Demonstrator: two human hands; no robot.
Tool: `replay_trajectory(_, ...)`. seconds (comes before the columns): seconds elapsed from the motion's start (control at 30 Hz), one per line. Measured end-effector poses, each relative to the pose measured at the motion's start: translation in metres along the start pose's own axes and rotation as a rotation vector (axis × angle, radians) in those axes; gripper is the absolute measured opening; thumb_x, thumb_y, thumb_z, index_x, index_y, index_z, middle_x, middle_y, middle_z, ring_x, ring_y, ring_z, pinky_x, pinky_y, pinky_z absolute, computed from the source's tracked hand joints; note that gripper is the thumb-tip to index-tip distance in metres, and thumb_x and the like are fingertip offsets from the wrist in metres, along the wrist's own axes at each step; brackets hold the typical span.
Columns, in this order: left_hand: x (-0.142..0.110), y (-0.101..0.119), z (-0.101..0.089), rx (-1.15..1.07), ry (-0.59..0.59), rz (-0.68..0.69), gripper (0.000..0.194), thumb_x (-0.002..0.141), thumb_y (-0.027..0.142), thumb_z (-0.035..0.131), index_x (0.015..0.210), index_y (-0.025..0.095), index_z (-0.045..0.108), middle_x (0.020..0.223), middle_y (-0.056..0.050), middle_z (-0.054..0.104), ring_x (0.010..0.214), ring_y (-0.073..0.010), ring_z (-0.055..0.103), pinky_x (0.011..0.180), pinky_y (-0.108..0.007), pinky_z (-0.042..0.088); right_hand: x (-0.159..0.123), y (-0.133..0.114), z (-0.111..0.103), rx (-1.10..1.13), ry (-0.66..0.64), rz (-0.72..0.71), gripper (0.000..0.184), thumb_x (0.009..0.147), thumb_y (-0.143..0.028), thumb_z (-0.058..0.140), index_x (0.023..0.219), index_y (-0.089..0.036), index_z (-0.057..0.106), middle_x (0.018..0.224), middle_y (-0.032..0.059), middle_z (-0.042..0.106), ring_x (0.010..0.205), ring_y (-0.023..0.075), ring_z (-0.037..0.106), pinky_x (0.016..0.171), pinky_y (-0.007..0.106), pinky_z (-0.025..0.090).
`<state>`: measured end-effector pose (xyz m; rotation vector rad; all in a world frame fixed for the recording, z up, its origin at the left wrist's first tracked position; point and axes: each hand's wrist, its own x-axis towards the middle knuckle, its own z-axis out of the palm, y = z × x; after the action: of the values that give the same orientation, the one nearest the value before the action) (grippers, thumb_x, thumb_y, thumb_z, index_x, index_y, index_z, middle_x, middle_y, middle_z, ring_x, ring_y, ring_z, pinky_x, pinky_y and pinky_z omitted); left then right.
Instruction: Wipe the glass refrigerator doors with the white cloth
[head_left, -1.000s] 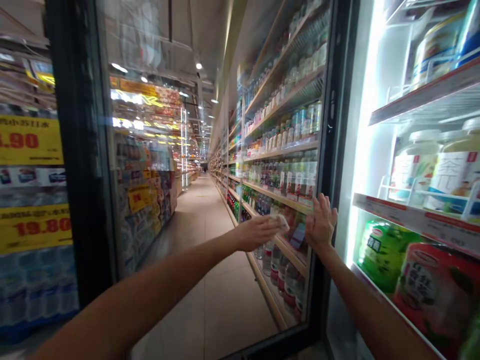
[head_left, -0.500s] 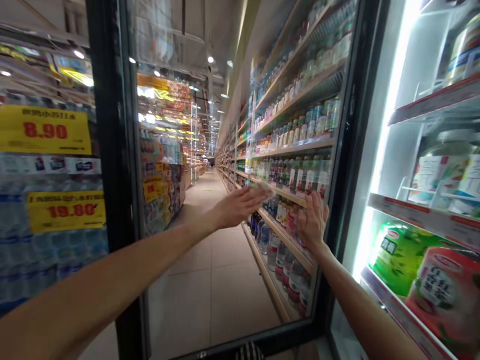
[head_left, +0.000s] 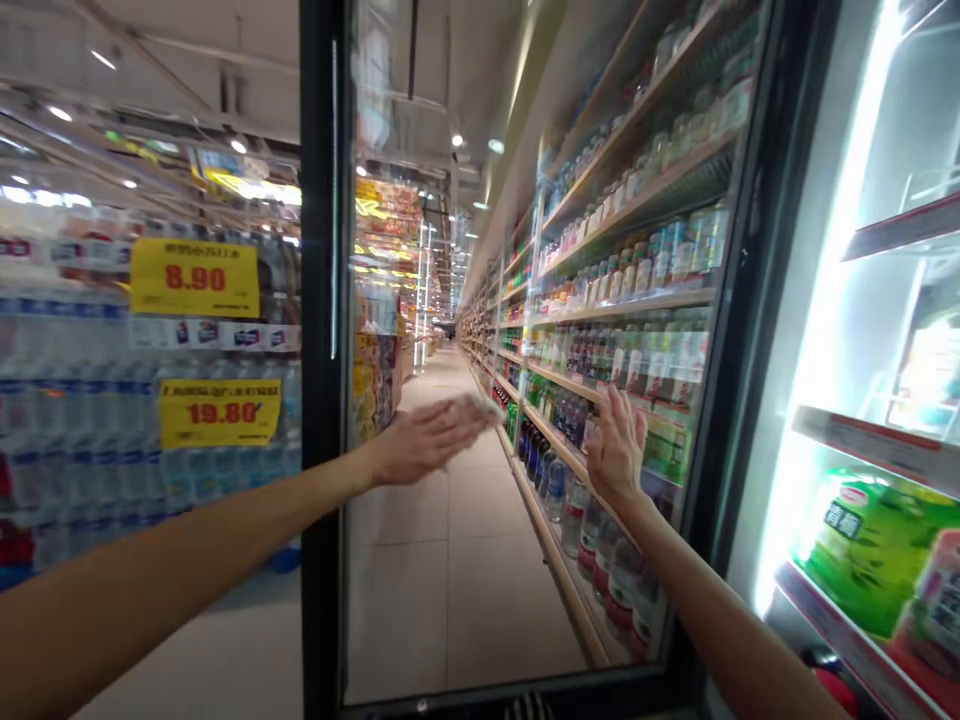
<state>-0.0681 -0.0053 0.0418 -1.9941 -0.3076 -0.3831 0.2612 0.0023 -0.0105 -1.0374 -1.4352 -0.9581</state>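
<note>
A glass cooler door [head_left: 324,570] with a black frame stands swung open in front of me. My left hand [head_left: 431,437] reaches in from the left, fingers straight and together, over a pale, crumpled cloth [head_left: 478,408] at the glass. Only a little of that cloth shows past the fingertips. To its right, my right hand [head_left: 616,450] is raised at the pane, palm forward and fingers stretched out, with nothing in it. Shelves of bottled and canned drinks [head_left: 622,355] show in the glass behind both hands.
Right of the door is the lit cooler, its shelf edge [head_left: 877,445] above a green drink pack [head_left: 862,535] and a red one [head_left: 930,610]. Stacked water bottles [head_left: 82,400] with yellow price signs [head_left: 195,278] stand at the left. A tiled aisle floor [head_left: 480,560] shows in the glass.
My left hand has moved left and slightly down across the glass with the cloth. My right hand stays raised at the pane. The view has turned left, showing more water bottles.
</note>
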Motion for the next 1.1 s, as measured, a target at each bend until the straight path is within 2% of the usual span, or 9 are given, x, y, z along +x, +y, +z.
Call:
replay_trajectory(0.1,-0.015,0.000,-0.004,-0.048,-0.073,0.223,0.040,0.088,0.023,0.034,0.126,0.029,0.045,0.141,0.006,0.036,0.135,-0.0077,0.019,0.114,-0.030,0.014,0.005,-0.011,0.000,0.011,-0.003,-0.018,0.054,0.085,-0.023,0.035,0.139,-0.024,0.026,0.142,0.0102,0.036,0.134,0.0219,0.028,0.108,0.048,0.020)
replay_trajectory(0.3,-0.011,-0.033,-0.022,0.221,0.154,-0.538,0.043,0.086,0.019,0.038,0.128,0.017,0.044,0.141,-0.008,0.037,0.137,-0.0182,0.016,0.112,-0.042,0.020,0.012,-0.025,0.002,0.027,0.015,-0.021,0.050,0.086,-0.025,0.035,0.136,-0.022,0.032,0.142,0.0123,0.036,0.134,0.0226,0.028,0.108,0.049,0.020)
replay_trajectory(0.37,-0.023,-0.020,-0.017,0.212,0.135,-0.434,0.041,0.085,0.018,0.039,0.125,0.019,0.047,0.140,-0.005,0.039,0.137,-0.0185,0.016,0.112,-0.042,0.019,0.011,-0.027,0.003,0.032,0.014,-0.034,0.050,0.086,-0.025,0.035,0.136,-0.022,0.032,0.142,0.0128,0.036,0.134,0.0230,0.028,0.108,0.049,0.020)
replay_trajectory(0.53,-0.054,0.026,0.000,0.048,-0.044,0.217,0.039,0.086,0.022,0.036,0.123,0.026,0.049,0.142,0.005,0.033,0.136,-0.0116,0.020,0.114,-0.033,0.014,0.006,-0.029,0.007,0.029,-0.003,-0.056,0.050,0.087,-0.025,0.036,0.136,-0.022,0.032,0.142,0.0129,0.036,0.134,0.0225,0.028,0.107,0.048,0.021)
replay_trajectory(0.6,-0.050,0.021,-0.001,0.066,-0.025,0.134,0.041,0.086,0.022,0.038,0.126,0.023,0.046,0.143,0.002,0.033,0.136,-0.0124,0.019,0.115,-0.034,0.013,0.007,-0.030,0.006,0.034,0.002,-0.057,0.048,0.086,-0.025,0.036,0.135,-0.021,0.034,0.142,0.0132,0.036,0.135,0.0221,0.027,0.108,0.047,0.020)
replay_trajectory(0.73,-0.035,0.000,-0.006,0.149,0.067,-0.355,0.048,0.085,0.022,0.043,0.132,0.020,0.038,0.143,-0.006,0.034,0.137,-0.0193,0.016,0.113,-0.044,0.012,0.007,-0.031,0.006,0.039,0.006,-0.055,0.048,0.086,-0.025,0.036,0.135,-0.021,0.035,0.142,0.0127,0.036,0.135,0.0222,0.026,0.108,0.048,0.019)
replay_trajectory(0.77,-0.034,0.001,-0.005,0.140,0.055,-0.332,0.049,0.084,0.022,0.043,0.133,0.021,0.038,0.143,-0.005,0.033,0.137,-0.0197,0.015,0.113,-0.044,0.012,0.007,-0.031,0.006,0.039,0.003,-0.055,0.049,0.086,-0.025,0.036,0.135,-0.021,0.034,0.142,0.0125,0.036,0.135,0.0223,0.026,0.108,0.048,0.019)
replay_trajectory(0.93,-0.038,0.018,0.007,0.007,-0.092,0.278,0.044,0.087,0.026,0.039,0.131,0.022,0.040,0.147,0.001,0.025,0.137,-0.0142,0.015,0.115,-0.036,0.011,-0.001,-0.028,0.010,0.050,-0.023,-0.058,0.050,0.086,-0.023,0.038,0.136,-0.022,0.033,0.142,0.0124,0.036,0.135,0.0230,0.027,0.108,0.049,0.020)
replay_trajectory(1.1,-0.011,0.003,0.004,0.128,0.054,-0.278,0.054,0.085,0.021,0.042,0.138,0.018,0.028,0.146,-0.007,0.027,0.138,-0.0204,0.013,0.113,-0.044,0.011,-0.005,-0.021,0.010,0.039,-0.014,-0.053,0.050,0.086,-0.025,0.040,0.135,-0.022,0.034,0.141,0.0124,0.037,0.134,0.0237,0.029,0.107,0.050,0.021)
